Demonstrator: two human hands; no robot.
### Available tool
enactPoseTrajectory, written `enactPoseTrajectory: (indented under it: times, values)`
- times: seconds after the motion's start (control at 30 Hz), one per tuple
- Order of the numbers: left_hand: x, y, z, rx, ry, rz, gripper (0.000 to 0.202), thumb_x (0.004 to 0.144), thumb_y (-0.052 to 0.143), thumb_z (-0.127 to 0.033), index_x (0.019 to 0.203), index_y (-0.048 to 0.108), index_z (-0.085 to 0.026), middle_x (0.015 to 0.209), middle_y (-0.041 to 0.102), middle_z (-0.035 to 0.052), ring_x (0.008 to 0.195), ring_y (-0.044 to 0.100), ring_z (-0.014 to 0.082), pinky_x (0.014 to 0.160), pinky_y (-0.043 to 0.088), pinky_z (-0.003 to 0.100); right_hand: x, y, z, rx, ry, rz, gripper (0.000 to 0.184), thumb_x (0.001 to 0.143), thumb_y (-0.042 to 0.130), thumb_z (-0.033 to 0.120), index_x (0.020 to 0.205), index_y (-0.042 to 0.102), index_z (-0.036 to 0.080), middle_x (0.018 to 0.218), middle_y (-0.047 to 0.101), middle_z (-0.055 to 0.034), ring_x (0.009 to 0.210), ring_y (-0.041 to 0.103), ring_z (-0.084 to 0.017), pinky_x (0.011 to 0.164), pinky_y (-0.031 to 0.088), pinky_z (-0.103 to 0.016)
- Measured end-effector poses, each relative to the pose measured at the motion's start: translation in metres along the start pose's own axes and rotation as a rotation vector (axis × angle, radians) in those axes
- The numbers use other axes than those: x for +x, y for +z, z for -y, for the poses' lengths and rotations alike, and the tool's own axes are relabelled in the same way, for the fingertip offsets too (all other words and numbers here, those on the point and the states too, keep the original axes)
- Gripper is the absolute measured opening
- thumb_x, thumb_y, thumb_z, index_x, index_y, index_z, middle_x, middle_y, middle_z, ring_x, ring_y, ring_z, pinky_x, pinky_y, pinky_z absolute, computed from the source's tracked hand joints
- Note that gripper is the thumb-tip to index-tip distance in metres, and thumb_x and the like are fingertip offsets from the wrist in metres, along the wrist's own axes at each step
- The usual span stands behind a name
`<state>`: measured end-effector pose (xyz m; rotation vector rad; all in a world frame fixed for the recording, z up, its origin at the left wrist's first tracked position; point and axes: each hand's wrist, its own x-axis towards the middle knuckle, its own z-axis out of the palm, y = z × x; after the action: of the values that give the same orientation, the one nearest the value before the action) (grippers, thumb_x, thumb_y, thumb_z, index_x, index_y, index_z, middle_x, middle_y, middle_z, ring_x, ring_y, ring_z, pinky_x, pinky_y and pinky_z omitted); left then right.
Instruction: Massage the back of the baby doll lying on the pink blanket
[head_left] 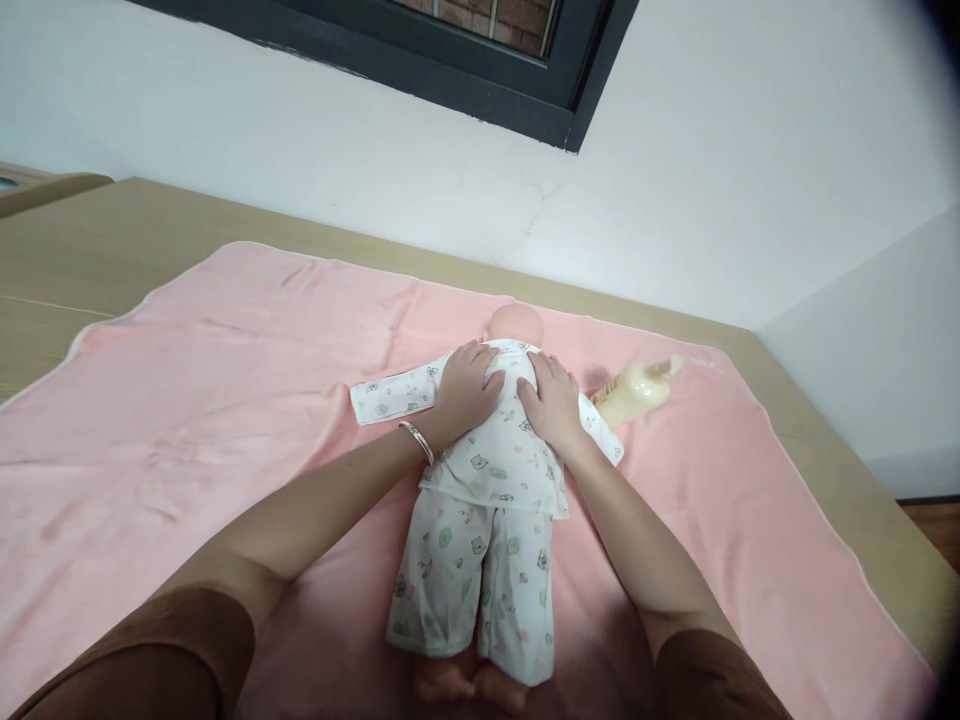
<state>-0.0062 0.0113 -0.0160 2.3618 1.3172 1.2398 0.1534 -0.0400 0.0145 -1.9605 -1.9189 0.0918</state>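
Note:
A baby doll (pixel 487 480) in white printed pyjamas lies face down on a pink blanket (pixel 187 400), head away from me. My left hand (pixel 466 385) lies flat on its upper back at the left shoulder, fingers spread, a silver bangle on the wrist. On the right shoulder my right hand (pixel 551 400) rests flat, fingers stretched out. Neither hand holds anything.
A cream bottle (pixel 634 392) lies on the blanket just right of the doll. The blanket covers a wooden table (pixel 90 240) set against a white wall, under a dark window frame (pixel 450 60). The table's right edge runs close by.

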Motion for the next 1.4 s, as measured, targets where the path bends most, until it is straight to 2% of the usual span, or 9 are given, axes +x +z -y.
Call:
enactPoseTrajectory:
  times: [0.17,0.27,0.4,0.47,0.63,0.77,0.97,1.17,1.4]
  values:
    - [0.0,0.003,0.004,-0.014,0.006,-0.005,0.038,0.094,0.043,-0.03,0.123,0.062,-0.014,0.13,0.065,0.0146,0.133,0.051,0.0307,0.115,0.039,0.052,-0.011,-0.012,0.016,-0.072,-0.029,-0.077,0.052,0.1,0.032,0.035,0.147,0.044,0.016,0.156,0.041,-0.0157,0.146,0.033,-0.034,0.117,0.023,-0.062]
    - [-0.002,0.001,0.006,-0.089,0.025,-0.019,0.043,0.101,0.029,-0.033,0.123,0.062,-0.016,0.13,0.066,0.014,0.132,0.053,0.0273,0.115,0.039,0.052,-0.022,-0.017,0.035,-0.12,-0.127,-0.171,0.055,0.099,0.036,0.033,0.15,0.039,0.015,0.163,0.03,-0.0147,0.152,0.022,-0.031,0.12,0.014,-0.061]
    - [-0.007,-0.003,0.007,-0.227,0.048,-0.087,0.057,0.105,0.012,-0.039,0.124,0.061,-0.016,0.13,0.066,0.0125,0.131,0.054,0.0223,0.115,0.04,0.048,-0.031,-0.014,0.053,-0.104,-0.204,-0.032,0.054,0.098,0.037,0.03,0.151,0.039,0.019,0.164,0.028,-0.0114,0.153,0.017,-0.032,0.12,0.012,-0.065]
    - [-0.009,-0.003,0.008,-0.245,0.03,-0.103,0.06,0.105,0.011,-0.042,0.124,0.061,-0.017,0.13,0.066,0.0121,0.132,0.054,0.0214,0.116,0.039,0.047,-0.032,-0.011,0.054,-0.095,-0.21,0.046,0.052,0.098,0.037,0.03,0.149,0.044,0.02,0.162,0.031,-0.0115,0.152,0.02,-0.034,0.119,0.013,-0.068]
    - [-0.008,0.0,0.008,-0.247,0.033,-0.105,0.061,0.105,0.011,-0.046,0.123,0.061,-0.017,0.128,0.067,0.0123,0.13,0.055,0.0219,0.115,0.04,0.047,-0.026,-0.009,0.046,-0.08,-0.182,-0.015,0.052,0.097,0.038,0.028,0.148,0.045,0.016,0.164,0.026,-0.0131,0.154,0.016,-0.033,0.121,0.012,-0.065]
    - [-0.007,-0.001,0.007,-0.246,0.03,-0.104,0.059,0.105,0.012,-0.045,0.121,0.062,-0.017,0.126,0.068,0.0129,0.127,0.057,0.0229,0.113,0.041,0.048,-0.022,-0.011,0.041,-0.057,-0.194,0.062,0.05,0.098,0.04,0.03,0.146,0.047,0.018,0.164,0.029,-0.0121,0.153,0.02,-0.033,0.12,0.017,-0.065]
    - [-0.006,-0.002,0.006,-0.225,0.006,-0.073,0.062,0.105,0.01,-0.049,0.12,0.062,-0.018,0.126,0.068,0.0119,0.126,0.058,0.0222,0.113,0.042,0.046,-0.025,-0.017,0.039,-0.089,-0.208,-0.149,0.058,0.096,0.044,0.03,0.152,0.036,0.015,0.168,0.009,-0.0157,0.155,-0.003,-0.036,0.117,0.018,-0.067]
    - [-0.003,-0.003,0.007,-0.152,0.044,-0.038,0.053,0.104,0.021,-0.045,0.122,0.061,-0.015,0.127,0.067,0.0137,0.126,0.057,0.0236,0.113,0.043,0.046,-0.02,-0.003,0.04,-0.102,-0.224,0.045,0.053,0.098,0.039,0.029,0.149,0.043,0.017,0.163,0.03,-0.0123,0.153,0.019,-0.033,0.122,0.017,-0.061]
    - [-0.003,-0.016,-0.013,-0.122,0.182,0.045,0.046,0.103,0.027,-0.036,0.129,0.059,-0.014,0.136,0.062,0.015,0.134,0.052,0.0259,0.117,0.039,0.052,-0.018,-0.006,0.039,-0.044,-0.217,0.048,0.052,0.1,0.032,0.022,0.15,0.043,0.011,0.162,0.033,-0.0124,0.153,0.02,-0.033,0.123,0.017,-0.059]
